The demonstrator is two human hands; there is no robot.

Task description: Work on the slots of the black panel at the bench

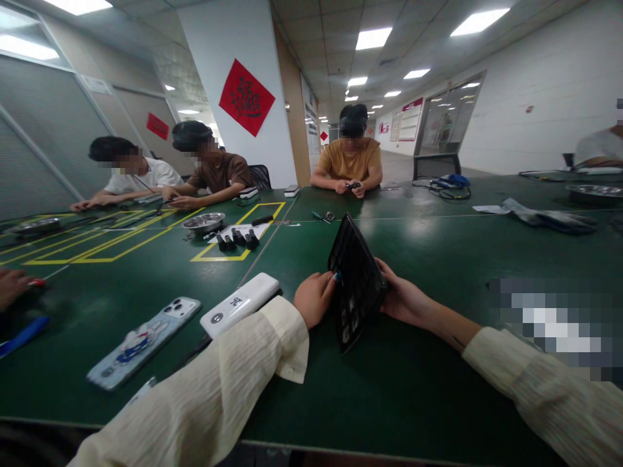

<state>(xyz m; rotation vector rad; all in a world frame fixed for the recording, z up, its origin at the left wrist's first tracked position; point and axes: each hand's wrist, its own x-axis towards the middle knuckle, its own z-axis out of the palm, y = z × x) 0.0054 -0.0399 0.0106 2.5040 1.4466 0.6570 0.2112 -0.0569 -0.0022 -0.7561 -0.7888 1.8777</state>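
A black flat tray with small compartments (357, 279) stands tilted on its edge on the green table (418, 383), right in front of me. My left hand (315, 297) grips its left edge, fingers curled round it. My right hand (406, 299) supports its back on the right side, fingers hidden behind the tray. Both of my arms wear cream sleeves.
A white power bank (240, 303) and a phone in a patterned case (146, 340) lie to my left. Farther off are a metal bowl (203, 222) and small black parts (237, 240) inside yellow floor-tape lines. Three people sit across the table. Another person's hand (12, 287) is at far left.
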